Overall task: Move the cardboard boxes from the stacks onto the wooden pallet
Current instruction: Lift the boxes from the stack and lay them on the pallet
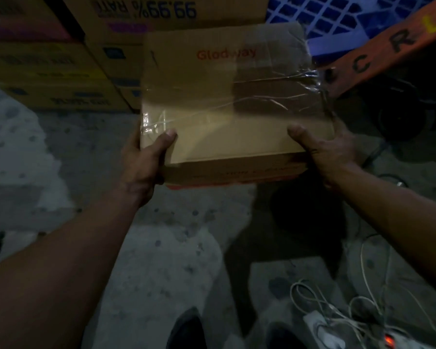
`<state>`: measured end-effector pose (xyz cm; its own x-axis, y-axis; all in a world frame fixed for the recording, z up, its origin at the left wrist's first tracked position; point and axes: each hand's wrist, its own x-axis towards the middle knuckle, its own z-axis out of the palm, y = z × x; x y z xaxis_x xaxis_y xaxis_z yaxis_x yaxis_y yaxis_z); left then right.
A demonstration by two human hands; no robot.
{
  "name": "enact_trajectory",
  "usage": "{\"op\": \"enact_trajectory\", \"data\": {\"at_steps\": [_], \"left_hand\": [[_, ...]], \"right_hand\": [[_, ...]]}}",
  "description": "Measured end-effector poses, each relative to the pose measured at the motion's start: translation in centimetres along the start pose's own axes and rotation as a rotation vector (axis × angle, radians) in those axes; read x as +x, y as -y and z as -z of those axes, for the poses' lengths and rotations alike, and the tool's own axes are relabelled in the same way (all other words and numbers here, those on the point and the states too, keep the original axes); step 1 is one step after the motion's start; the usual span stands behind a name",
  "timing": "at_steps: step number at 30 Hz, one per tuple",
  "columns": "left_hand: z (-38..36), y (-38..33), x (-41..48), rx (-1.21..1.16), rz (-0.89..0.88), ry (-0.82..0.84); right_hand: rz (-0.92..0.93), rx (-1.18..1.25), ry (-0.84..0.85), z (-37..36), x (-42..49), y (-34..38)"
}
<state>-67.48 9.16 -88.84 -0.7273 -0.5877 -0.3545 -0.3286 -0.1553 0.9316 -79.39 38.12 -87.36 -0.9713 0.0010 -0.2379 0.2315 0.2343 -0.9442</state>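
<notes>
We hold 1 taped cardboard box (234, 104) level above the floor, left hand (146, 157) and right hand (330, 149) gripping its near corners, long axis running between them; no wooden pallet visible.

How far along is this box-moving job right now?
Done: nothing can be confirmed; no wooden pallet is in view. In hand: one taped cardboard box, carried above the floor, gripped by the left hand and right hand. Left: stacked boxes behind it wait to be moved, plus setting this one down.
</notes>
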Motion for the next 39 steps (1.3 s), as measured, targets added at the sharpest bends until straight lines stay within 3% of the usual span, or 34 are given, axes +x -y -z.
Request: {"op": "enact_trajectory", "data": {"at_steps": [3,13,26,33,39], "left_hand": [[0.8,0.3,-3.9,-0.028,-0.063,-0.114],[8.7,1.7,-18.4,-0.129,-0.126,-0.519],[25.9,13.3,-43.1,-0.245,0.056,-1.105],[34.6,18.7,-53.7,-0.355,0.140,-1.287],[43.1,22.0,-60.8,-0.316,0.180,-1.414]], "right_hand": [[0.034,-0.023,0.052,0.8,-1.5,0.1],[0.134,-0.176,0.467,-3.8,-8.1,4.5],[0.267,-0.324,1.095,-19.0,-32.5,0.5],[0.315,-0.352,1.273,-27.2,-46.2,-2.9],[0.320,-0.362,1.383,-33.5,-57.7,-6.0]]}}
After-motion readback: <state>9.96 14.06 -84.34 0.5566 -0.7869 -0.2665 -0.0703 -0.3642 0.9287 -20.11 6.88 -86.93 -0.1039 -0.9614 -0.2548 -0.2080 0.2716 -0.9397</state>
